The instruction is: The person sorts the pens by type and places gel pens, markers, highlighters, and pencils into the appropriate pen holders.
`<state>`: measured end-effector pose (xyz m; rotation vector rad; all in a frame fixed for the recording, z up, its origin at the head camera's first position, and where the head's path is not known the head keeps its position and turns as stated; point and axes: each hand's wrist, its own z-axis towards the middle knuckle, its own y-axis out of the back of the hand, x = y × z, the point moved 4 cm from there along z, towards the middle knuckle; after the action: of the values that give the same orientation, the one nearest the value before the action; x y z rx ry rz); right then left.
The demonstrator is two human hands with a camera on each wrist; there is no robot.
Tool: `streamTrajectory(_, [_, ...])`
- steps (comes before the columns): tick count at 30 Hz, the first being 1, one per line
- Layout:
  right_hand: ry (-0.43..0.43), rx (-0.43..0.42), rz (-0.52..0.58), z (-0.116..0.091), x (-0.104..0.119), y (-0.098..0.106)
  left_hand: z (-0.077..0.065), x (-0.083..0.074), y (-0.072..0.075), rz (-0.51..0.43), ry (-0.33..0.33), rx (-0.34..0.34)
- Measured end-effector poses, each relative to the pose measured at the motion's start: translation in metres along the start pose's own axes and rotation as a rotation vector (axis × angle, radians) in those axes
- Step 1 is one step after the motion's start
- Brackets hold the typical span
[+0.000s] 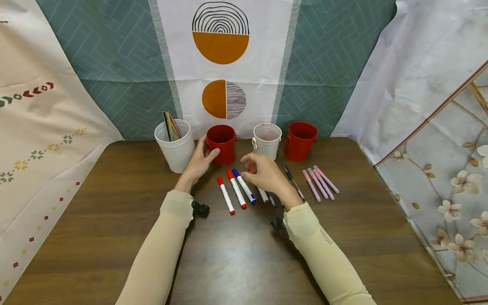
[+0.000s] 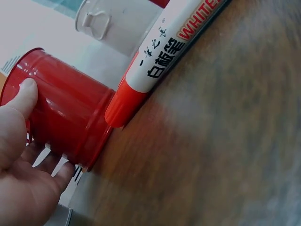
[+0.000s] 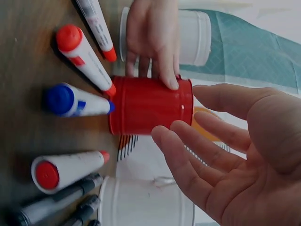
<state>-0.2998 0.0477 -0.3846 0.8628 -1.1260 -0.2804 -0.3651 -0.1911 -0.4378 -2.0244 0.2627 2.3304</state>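
My left hand [image 1: 197, 163] holds the side of a small red bucket [image 1: 225, 148], with the thumb across its front and the fingers round its back. In the left wrist view the thumb [image 2: 26, 96] lies against the red wall. Loosely bent, my right hand [image 1: 264, 171] hovers over the pens with nothing in it. Red-capped whiteboard markers [image 1: 226, 195] and a blue-capped one [image 1: 244, 186] lie in front of the bucket. Another red-capped marker [image 1: 262, 192] is partly covered by the right hand, beside several black pens [image 1: 292, 182].
A white bucket with pencils [image 1: 175, 150] stands left of the left hand. To the right are a small white bucket [image 1: 268, 144] and a second red bucket [image 1: 301, 144]. Several pink pens [image 1: 320, 183] lie on the brown table [image 1: 236, 262]. Patterned cloth [image 1: 114, 63] hangs behind.
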Motion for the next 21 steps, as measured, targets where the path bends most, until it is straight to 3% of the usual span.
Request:
streamTrajectory(11, [0.016, 0.108, -0.101, -0.001, 0.018, -0.039, 0.0, 0.002, 0.0, 0.006, -0.021, 0.006])
streamTrajectory(21, [0.015, 0.2, -0.213, -0.001, 0.029, -0.068, 0.0, 0.001, 0.001, 0.02, 0.009, 0.017])
